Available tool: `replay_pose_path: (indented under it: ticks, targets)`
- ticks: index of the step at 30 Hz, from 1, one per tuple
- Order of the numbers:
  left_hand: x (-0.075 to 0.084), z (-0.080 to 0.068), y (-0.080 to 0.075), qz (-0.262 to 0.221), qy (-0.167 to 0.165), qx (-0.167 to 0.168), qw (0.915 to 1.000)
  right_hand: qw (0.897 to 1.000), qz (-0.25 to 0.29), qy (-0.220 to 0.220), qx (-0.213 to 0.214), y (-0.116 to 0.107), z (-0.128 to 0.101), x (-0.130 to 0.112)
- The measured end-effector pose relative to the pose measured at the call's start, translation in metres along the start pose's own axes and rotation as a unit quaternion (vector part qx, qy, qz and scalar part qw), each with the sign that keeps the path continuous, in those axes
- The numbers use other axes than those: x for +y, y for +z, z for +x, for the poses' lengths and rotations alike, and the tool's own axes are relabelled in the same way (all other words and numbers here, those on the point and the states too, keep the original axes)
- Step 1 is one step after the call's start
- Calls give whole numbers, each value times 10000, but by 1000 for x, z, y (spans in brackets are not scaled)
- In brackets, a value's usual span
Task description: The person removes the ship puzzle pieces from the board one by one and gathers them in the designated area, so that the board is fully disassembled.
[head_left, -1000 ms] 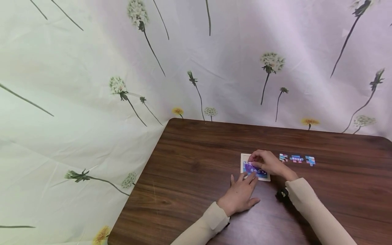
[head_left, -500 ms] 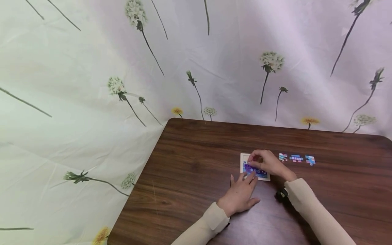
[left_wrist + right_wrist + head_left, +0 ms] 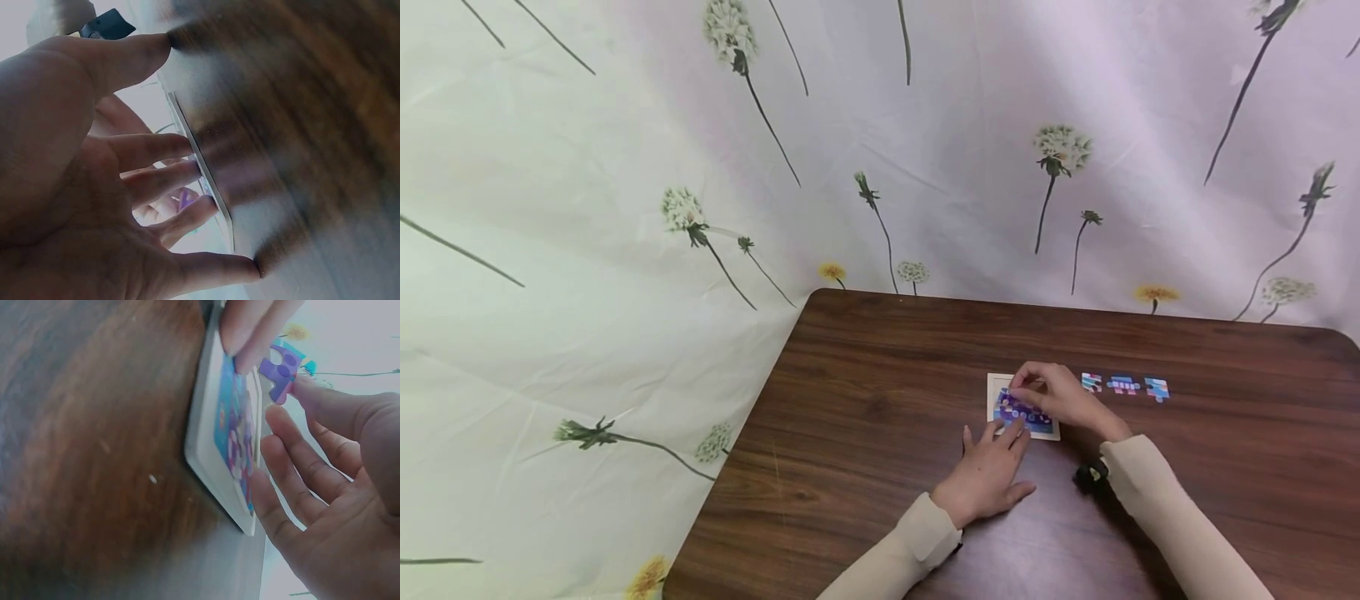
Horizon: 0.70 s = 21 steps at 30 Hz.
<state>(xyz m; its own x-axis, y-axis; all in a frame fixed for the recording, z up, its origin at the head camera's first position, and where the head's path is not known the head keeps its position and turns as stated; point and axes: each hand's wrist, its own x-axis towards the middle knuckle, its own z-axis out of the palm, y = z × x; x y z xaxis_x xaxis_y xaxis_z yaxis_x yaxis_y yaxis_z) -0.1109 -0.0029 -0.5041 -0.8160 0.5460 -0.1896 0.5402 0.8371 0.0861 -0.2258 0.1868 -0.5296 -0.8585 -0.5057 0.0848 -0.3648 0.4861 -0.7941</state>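
A small jigsaw puzzle tray (image 3: 997, 381) with a pale frame lies on the table, partly filled with blue and purple pieces. My right hand (image 3: 1063, 402) is over its far part and pinches a purple puzzle piece (image 3: 282, 370) between thumb and fingertips. In the right wrist view that piece is tilted and raised off the tray. My left hand (image 3: 985, 477) lies at the near side, fingers spread and nearly straight, with the middle fingertips on the tray's near edge. Its thumb and little finger touch the table in the left wrist view.
To the right of the tray, three loose puzzle pieces lie in a row: a left one (image 3: 1091, 382), a middle one (image 3: 1123, 385) and a right one (image 3: 1157, 388). The brown wooden table (image 3: 865, 433) reaches back to a curtain (image 3: 955, 167) printed with dandelions.
My right hand has shifted slightly away from me, and the purple piece has turned in its fingertips. The left hand stays in place on the tray's edge.
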Motion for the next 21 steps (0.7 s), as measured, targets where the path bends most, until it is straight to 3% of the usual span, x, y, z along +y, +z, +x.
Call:
replay_pose_path:
  ticks: [6, 15, 21]
  targets:
    - [1, 0, 0, -37, 5, 3, 10000, 9996, 71, 171, 220, -9, -3, -2]
    - [0, 1, 0, -143, -78, -35, 9999, 9975, -261, 348, 565, -21, -15, 4]
    - [0, 0, 1, -214, -83, -53, 9997, 9958, 221, 515, 719, -31, -28, 11]
